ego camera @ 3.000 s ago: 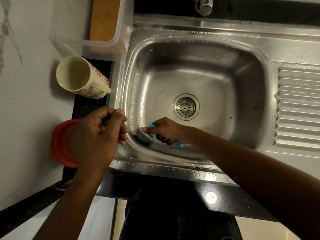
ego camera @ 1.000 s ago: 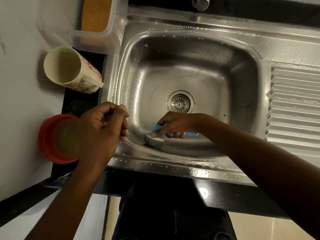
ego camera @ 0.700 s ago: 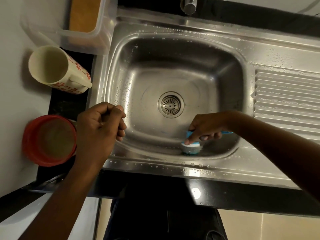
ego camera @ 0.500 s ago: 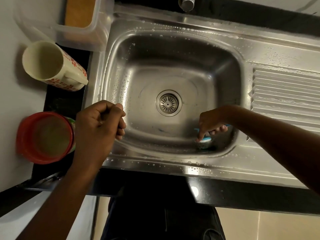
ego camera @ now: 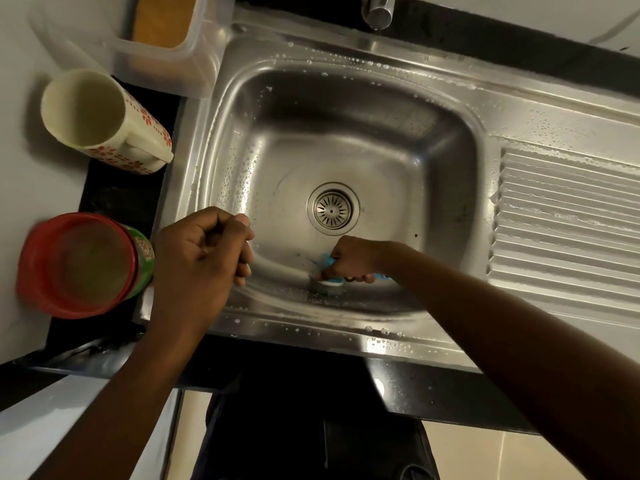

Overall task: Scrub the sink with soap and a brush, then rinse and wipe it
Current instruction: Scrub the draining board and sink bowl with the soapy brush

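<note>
the right hand (ego camera: 353, 259) grips the blue-handled scrub brush (ego camera: 329, 282), now back left from the near right corner to the near wall of the wet stainless steel sink (ego camera: 450, 140), below the round drain (ego camera: 332, 208). the left hand (ego camera: 201, 258) stays fisted, empty, over the sink's left rim.

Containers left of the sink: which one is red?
The round tub nearest the left hand; the flowered cream jug and clear box behind it aren't red.
</note>
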`<state>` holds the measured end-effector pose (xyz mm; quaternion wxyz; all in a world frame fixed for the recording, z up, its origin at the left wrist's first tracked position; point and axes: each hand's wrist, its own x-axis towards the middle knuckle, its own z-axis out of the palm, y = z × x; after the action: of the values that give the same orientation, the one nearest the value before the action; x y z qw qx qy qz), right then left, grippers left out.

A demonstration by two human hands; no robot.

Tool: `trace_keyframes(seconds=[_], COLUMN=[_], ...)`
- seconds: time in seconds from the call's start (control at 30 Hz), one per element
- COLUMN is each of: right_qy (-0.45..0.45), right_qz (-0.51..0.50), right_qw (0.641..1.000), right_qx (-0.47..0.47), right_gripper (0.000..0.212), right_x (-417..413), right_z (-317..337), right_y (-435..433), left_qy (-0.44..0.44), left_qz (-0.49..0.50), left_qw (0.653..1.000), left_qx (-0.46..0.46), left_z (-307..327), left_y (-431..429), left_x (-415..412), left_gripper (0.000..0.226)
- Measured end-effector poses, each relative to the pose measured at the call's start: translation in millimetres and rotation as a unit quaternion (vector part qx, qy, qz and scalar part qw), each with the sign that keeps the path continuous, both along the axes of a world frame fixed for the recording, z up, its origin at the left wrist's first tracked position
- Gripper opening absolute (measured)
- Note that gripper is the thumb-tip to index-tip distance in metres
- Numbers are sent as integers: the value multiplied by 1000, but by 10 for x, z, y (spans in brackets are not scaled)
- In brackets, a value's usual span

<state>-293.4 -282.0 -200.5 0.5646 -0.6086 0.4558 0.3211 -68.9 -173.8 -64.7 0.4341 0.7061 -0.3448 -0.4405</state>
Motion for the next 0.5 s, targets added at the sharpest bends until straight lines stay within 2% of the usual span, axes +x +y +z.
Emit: trace_keyframes(seconds=[0.13,0.27,0.4,0.5], right_qy=[71,170,201,215], right_qz=[60,168,255,317], right_qw=[996,971,946,923], right_qx=[12,20,-1,-35], right_gripper=[45,44,45,39], right_x=[-337,-641,-582,-467], right_z=[163,445,578,533], right_y=[-166,-391,-487,-507], left_qy=[1,12,22,22], left_qz=[-8,-10,1,8], left_qw=[1000,1000,1000,1000], left_qx=[-2,0,6,7], left_z=[12,-4,-17,-11], left_y=[-22,-33,-31,-18], left_x=[-81,-155,-210,-227], left_gripper=[28,27,27,27])
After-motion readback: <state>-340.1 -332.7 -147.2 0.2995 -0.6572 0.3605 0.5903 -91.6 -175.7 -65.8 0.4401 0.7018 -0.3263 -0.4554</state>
